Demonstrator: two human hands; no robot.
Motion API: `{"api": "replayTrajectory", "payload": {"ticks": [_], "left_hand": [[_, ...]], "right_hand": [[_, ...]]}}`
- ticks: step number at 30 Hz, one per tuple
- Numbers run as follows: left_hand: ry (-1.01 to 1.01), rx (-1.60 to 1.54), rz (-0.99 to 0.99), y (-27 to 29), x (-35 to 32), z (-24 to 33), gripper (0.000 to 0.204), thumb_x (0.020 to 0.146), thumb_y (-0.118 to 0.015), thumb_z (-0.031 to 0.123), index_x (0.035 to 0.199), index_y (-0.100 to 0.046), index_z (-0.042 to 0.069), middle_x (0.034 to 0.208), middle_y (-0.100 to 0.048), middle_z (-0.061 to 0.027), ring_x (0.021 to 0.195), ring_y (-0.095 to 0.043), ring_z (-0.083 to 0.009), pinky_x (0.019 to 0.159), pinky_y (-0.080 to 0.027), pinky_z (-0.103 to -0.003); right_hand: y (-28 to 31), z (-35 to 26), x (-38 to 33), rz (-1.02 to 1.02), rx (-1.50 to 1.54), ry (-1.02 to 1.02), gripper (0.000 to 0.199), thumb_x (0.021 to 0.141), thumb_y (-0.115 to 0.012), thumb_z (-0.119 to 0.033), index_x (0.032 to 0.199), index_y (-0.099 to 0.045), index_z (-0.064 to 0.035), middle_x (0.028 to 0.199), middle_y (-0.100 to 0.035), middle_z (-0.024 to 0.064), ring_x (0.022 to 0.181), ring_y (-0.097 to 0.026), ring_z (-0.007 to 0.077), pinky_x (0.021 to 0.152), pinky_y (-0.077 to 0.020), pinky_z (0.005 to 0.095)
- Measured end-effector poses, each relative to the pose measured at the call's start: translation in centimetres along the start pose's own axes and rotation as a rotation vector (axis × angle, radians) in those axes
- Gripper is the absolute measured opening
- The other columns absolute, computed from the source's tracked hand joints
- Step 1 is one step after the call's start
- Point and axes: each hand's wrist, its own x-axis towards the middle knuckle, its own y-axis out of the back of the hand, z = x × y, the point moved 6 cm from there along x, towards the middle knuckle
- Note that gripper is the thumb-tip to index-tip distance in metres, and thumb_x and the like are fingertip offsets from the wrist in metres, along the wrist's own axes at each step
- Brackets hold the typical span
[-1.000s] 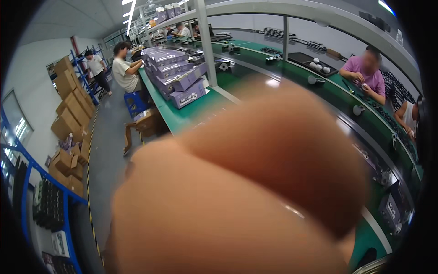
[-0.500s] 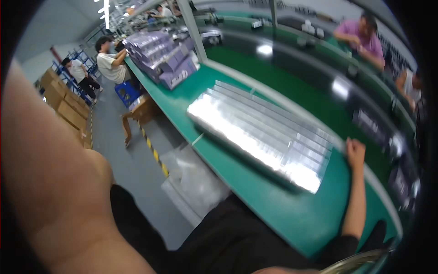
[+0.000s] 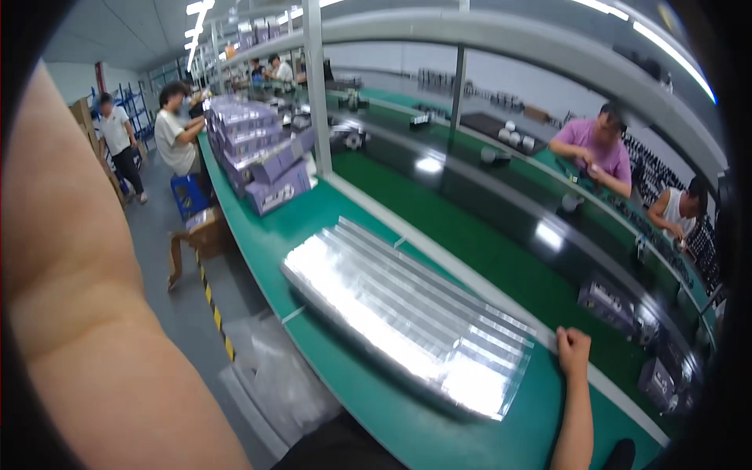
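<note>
A shiny silver, ribbed bundle of long strips (image 3: 392, 305), glossy like plastic film, lies flat on the green worktable (image 3: 352, 411). Just past its right end, my right hand (image 3: 574, 350) rests by the pale rail at the table's far edge. Its fingers are curled into a loose fist, and nothing shows in them. My left arm (image 3: 86, 313) is raised and fills the left side of the picture very close up; the left hand itself is out of the frame.
Purple boxes (image 3: 247, 145) are piled farther along the table, near a grey upright post (image 3: 316, 94). Beyond the rail runs a dark conveyor (image 3: 501, 211) carrying items. Co-workers sit across it and at left. A plastic bag (image 3: 282, 376) and brown carton (image 3: 207, 235) are beside the table.
My view has tilted up and turned, so the table and silver bundle sit lower and further left. My right hand stays curled near the rail; my left arm stays raised.
</note>
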Motion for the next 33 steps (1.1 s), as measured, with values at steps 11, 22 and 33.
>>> {"api": "replayTrajectory", "payload": {"ticks": [11, 22, 33], "left_hand": [[0.431, 0.067, -0.349, -8.6, -6.1, -3.3, 0.071, 0.08, -0.072, 0.041, 0.132, -0.049, -0.003, 0.14, -0.042, -0.0225, 0.132, -0.04, -0.0354, 0.108, -0.03, -0.046], [1.139, 0.284, -1.091, -11.7, -26.4, -10.8, 0.074, 0.086, -0.055, 0.061, 0.138, -0.046, 0.01, 0.143, -0.04, -0.0249, 0.133, -0.037, -0.0416, 0.109, -0.03, -0.051], [1.598, 0.481, -0.975, -10.0, -27.2, -12.8, 0.074, 0.086, -0.049, 0.065, 0.133, -0.052, 0.009, 0.119, -0.063, -0.0198, 0.112, -0.059, -0.0365, 0.093, -0.047, -0.044]], "right_hand": [[-1.4, 1.2, -0.2, -0.07, 0.015, 0.014, 0.035, 0.09, -0.062, -0.02, 0.066, -0.052, 0.0036, 0.058, -0.044, 0.0118, 0.053, -0.042, 0.0199, 0.053, -0.0345, 0.0346], [-1.9, 2.3, -1.1, -0.049, 0.032, 0.173, 0.038, 0.093, -0.058, -0.015, 0.062, -0.042, 0.002, 0.057, -0.037, 0.0102, 0.052, -0.035, 0.0168, 0.05, -0.028, 0.0358], [-4.2, -9.5, -4.5, -0.212, 0.104, 0.448, 0.02, 0.072, -0.061, -0.002, 0.06, -0.046, 0.0012, 0.059, -0.045, 0.015, 0.055, -0.045, 0.0332, 0.051, -0.0337, 0.0429]]}}
